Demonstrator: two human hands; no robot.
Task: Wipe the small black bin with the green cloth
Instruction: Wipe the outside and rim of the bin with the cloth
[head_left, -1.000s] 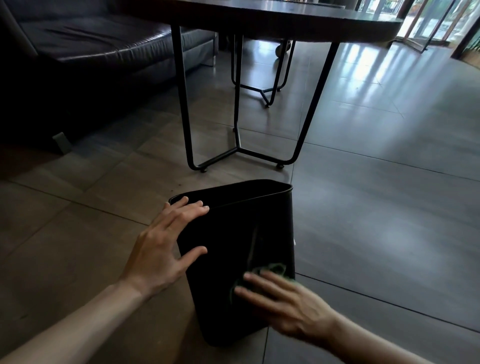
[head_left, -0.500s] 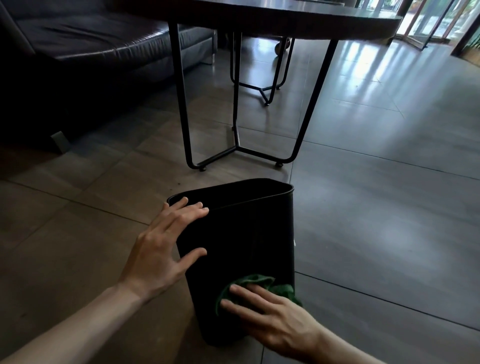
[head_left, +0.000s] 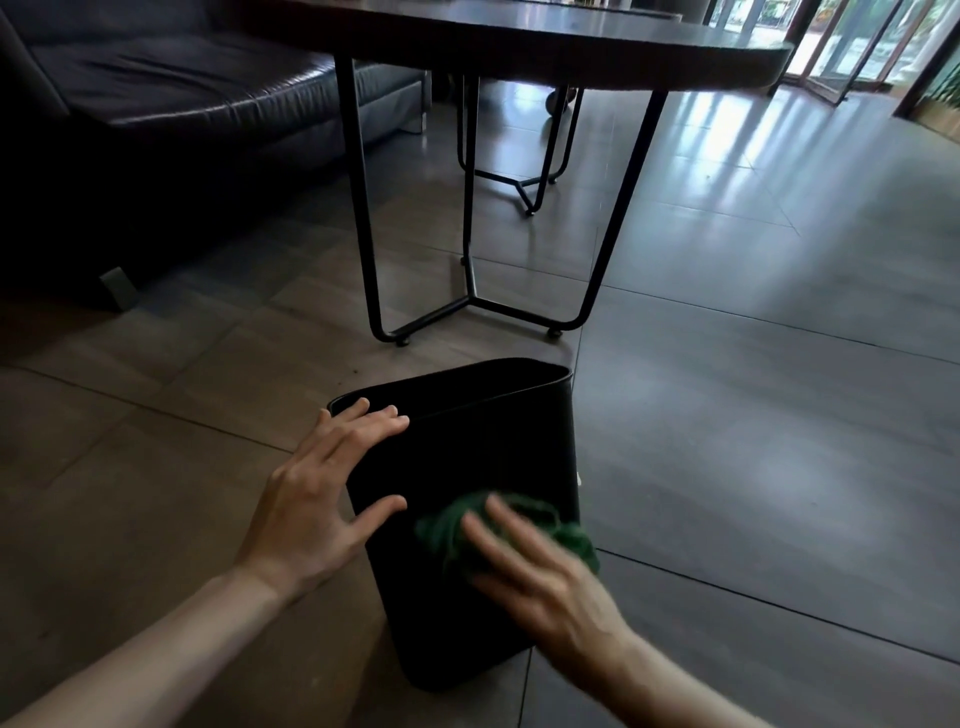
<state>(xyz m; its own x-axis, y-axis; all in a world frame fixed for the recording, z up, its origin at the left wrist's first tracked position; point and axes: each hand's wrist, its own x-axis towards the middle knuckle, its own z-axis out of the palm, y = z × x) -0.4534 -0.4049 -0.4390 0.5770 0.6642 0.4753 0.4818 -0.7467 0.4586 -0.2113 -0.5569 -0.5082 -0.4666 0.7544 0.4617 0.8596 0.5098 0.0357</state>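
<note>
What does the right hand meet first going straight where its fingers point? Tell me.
The right hand presses the green cloth on the black bin; straight on it likely slides up the wall to the left hand at the rim, depth unclear.

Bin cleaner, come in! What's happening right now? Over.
Left hand flat against black bin. Right hand pressing green cloth on its near side. Nothing in the way.

Dim indoor scene. Daylight enters through the glass doors (head_left: 852, 47) at the far right and streaks glare across the glossy floor (head_left: 753, 171). The sofa (head_left: 156, 104) at the far left sinks into deep shadow. The right hand (head_left: 550, 587) and green cloth (head_left: 441, 530) are motion-blurred; lines bow at the edges.
</note>
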